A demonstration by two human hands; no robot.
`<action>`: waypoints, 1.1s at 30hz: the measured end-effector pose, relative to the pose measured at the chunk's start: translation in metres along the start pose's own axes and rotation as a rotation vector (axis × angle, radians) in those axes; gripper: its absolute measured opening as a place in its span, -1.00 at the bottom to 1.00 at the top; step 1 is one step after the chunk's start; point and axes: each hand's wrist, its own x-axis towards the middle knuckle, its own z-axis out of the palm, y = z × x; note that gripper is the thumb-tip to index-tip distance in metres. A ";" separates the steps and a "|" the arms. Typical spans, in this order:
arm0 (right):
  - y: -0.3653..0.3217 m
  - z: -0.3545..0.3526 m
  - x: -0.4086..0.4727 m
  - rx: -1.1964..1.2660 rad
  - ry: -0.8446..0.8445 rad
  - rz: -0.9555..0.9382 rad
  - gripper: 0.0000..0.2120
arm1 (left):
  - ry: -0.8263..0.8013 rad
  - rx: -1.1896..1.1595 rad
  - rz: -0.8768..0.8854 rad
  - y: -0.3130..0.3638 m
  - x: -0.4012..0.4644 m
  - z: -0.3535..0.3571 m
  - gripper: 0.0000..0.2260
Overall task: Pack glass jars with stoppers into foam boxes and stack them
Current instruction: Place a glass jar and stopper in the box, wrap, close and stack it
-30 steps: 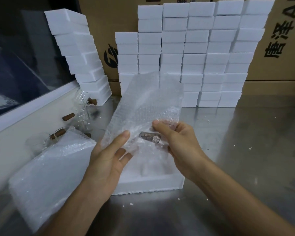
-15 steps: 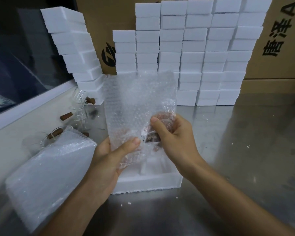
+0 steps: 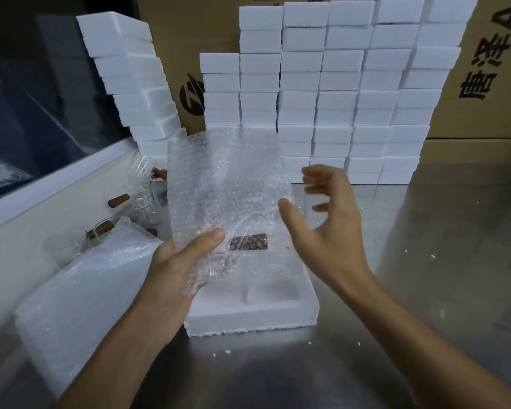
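Observation:
My left hand [image 3: 177,261] grips the lower left edge of a clear bubble-wrap sheet [image 3: 224,184], which stands upright over an open white foam box [image 3: 248,320] on the steel table. A brown stopper [image 3: 250,242] shows through the wrap low down, with the glass jar around it hard to make out. My right hand [image 3: 328,219] hovers just right of the sheet, fingers spread, holding nothing. Loose glass jars with brown stoppers [image 3: 121,199] lie at the left against the wall.
A pile of bubble-wrap sheets [image 3: 80,293] lies at the front left. Stacked white foam boxes [image 3: 337,93] line the back in front of cardboard cartons [image 3: 490,69], with a leaning foam stack [image 3: 133,78] at the left. Foam crumbs dot the steel table [image 3: 440,261].
My right hand has let go of the wrapped jar and pulled back to the right, fingers spread. The left hand still holds the sheet, now more upright.

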 end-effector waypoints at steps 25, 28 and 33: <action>-0.009 0.026 -0.031 0.264 -0.374 0.058 -0.75 | -0.203 -0.102 0.138 0.000 -0.002 0.000 -0.52; -0.011 0.030 -0.033 0.334 -0.324 0.136 -0.75 | -0.193 -0.083 0.125 -0.001 -0.002 0.002 -0.45; -0.010 0.028 -0.028 0.299 -0.282 0.138 -0.62 | -0.186 -0.016 0.148 0.002 -0.001 0.001 -0.38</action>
